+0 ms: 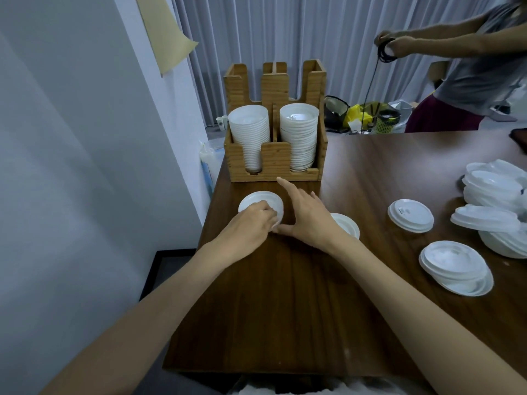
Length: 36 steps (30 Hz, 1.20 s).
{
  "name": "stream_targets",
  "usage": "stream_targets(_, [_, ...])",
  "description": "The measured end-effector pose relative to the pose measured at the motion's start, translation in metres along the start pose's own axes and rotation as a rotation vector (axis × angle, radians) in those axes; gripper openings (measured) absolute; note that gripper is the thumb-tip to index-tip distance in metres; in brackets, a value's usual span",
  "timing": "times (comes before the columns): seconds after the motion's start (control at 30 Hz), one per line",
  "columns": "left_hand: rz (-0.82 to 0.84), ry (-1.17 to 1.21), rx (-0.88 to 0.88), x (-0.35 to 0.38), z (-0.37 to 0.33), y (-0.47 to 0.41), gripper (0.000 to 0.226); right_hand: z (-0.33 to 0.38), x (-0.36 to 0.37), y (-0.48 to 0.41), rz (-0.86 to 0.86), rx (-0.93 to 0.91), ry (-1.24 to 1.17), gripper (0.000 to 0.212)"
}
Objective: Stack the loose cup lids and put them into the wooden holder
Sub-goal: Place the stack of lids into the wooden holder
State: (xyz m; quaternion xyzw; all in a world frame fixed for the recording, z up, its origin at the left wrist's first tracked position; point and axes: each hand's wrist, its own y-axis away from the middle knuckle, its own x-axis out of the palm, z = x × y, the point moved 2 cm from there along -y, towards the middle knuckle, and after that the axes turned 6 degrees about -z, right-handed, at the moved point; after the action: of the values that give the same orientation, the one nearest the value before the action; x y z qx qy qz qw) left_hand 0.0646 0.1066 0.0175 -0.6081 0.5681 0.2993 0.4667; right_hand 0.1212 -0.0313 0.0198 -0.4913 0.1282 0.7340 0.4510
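Now our left hand (253,220) curls its fingers (266,213) over the near rim of a loose lid (262,198). It lies flat on the counter (285,309), just in front of the wooden holder (275,159). Our right hand (309,220) is spread and holds nothing, thumb by that lid's edge. Lids look thin, light, bendy, slick — we'd pinch the rim, not the centre. Spare lids (410,215) lie to the right — some already stacked.
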Motion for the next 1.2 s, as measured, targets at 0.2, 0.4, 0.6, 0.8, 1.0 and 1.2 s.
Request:
stream_targets(0.2, [-0.261, -0.062, 0.137, 0.0, -0.029, -0.023, 0.027, -0.062, -0.058, 0.03, -0.254, 0.314, 0.217, 0.057])
stream_targets(0.4, [-0.156, -0.068, 0.27, 0.034, -0.075, -0.036, 0.027, -0.129, -0.08, 0.052, -0.076, 0.708, 0.508, 0.061])
stream_targets(0.6, [-0.115, -0.033, 0.268, 0.048, -0.082, -0.037, 0.026, -0.141, -0.08, 0.058, -0.091, 0.715, 0.372, 0.055])
stream_targets(0.8, [-0.2, 0.252, 0.106, 0.038, -0.077, -0.039, 0.023, -0.108, -0.09, 0.059, -0.393, 0.48, -0.092, 0.075])
stream_targets(1.0, [-0.18, 0.599, 0.101, 0.019, -0.102, -0.031, 0.024, -0.056, -0.075, 0.06, -0.437, 0.279, -0.569, 0.075])
stream_targets(1.2, [-0.24, 0.456, 0.188, 0.02, -0.1, -0.022, 0.041, -0.048, -0.072, 0.055, -0.283, 0.314, -0.812, 0.065])
